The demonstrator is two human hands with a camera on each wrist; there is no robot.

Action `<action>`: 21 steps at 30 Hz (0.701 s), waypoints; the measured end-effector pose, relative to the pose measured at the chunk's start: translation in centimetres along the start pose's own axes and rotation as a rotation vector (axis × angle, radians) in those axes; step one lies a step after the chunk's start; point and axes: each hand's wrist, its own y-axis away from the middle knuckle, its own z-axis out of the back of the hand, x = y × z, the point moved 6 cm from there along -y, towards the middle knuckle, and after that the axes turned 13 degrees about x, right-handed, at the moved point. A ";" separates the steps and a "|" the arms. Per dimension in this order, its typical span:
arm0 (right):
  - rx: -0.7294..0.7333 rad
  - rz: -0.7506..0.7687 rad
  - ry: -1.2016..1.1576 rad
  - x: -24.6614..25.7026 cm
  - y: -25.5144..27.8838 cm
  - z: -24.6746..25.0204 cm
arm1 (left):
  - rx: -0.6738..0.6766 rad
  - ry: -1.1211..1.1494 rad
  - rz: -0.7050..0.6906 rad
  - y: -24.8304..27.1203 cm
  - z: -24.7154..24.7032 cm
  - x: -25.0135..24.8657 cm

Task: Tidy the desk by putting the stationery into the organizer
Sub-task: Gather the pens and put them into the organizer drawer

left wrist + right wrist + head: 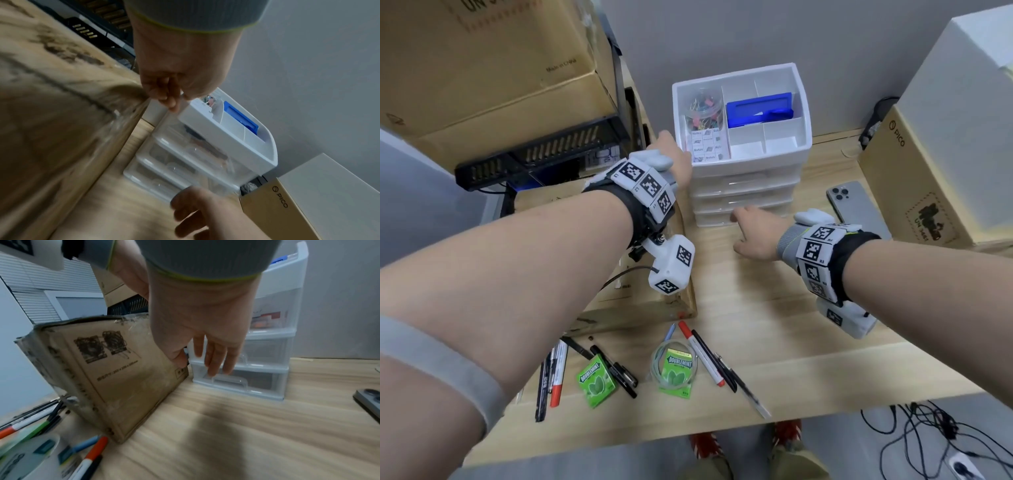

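Up top, white plastic organizer (750, 192) (clear drawers), left hand (676, 156)

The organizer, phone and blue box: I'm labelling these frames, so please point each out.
organizer (746, 178), head view, front of its upper drawers.
phone (859, 205), head view, grey back below the lenses.
blue box (756, 108), head view, its top face.

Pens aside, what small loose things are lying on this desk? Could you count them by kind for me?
Green gum packs: 2
Pale ring, lying on the right-hand pack: 1
Phone, face down: 1
Total: 4
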 end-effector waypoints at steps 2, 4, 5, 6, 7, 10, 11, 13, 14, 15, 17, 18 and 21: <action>0.134 0.002 0.049 -0.1 0.6 -2.0 | -0.163 -0.005 0.026 1.8 -0.2 0.3; 0.240 -0.007 0.079 -0.2 1.2 -4.2 | -0.228 -0.002 -0.073 3.8 -0.7 0.2; 0.286 -0.008 0.089 -0.1 1.4 -5.4 | -0.217 -0.040 -0.149 5.0 -1.1 -0.1; 0.335 -0.013 0.086 0.1 1.8 -6.9 | -0.178 -0.103 -0.240 6.2 -1.8 -0.3; 0.383 -0.010 0.073 0.4 2.1 -8.3 | -0.121 -0.187 -0.353 7.7 -2.6 -0.7; 0.511 0.004 0.073 1.6 3.4 -12.9 | 0.065 -0.543 -0.689 12.1 -6.2 -1.7; 0.547 0.009 0.088 1.9 3.7 -14.4 | 0.131 -0.641 -0.753 13.2 -7.5 -1.6; 0.580 0.015 0.124 2.7 4.1 -16.7 | 0.237 -0.742 -0.821 14.7 -9.7 -0.5; 0.581 0.014 0.135 2.9 4.2 -17.4 | 0.266 -0.765 -0.852 15.2 -10.5 -0.1; 0.581 0.011 0.140 3.2 4.2 -18.2 | 0.287 -0.781 -0.877 15.9 -11.2 0.5; 0.566 0.010 0.153 3.8 4.3 -19.2 | 0.332 -0.829 -0.891 17.1 -12.4 1.9; 0.552 0.009 0.164 4.1 4.5 -19.4 | 0.354 -0.864 -0.883 17.6 -12.8 2.6; 0.484 -0.003 0.220 4.6 4.6 -20.2 | 0.384 -0.956 -0.848 19.1 -13.6 4.8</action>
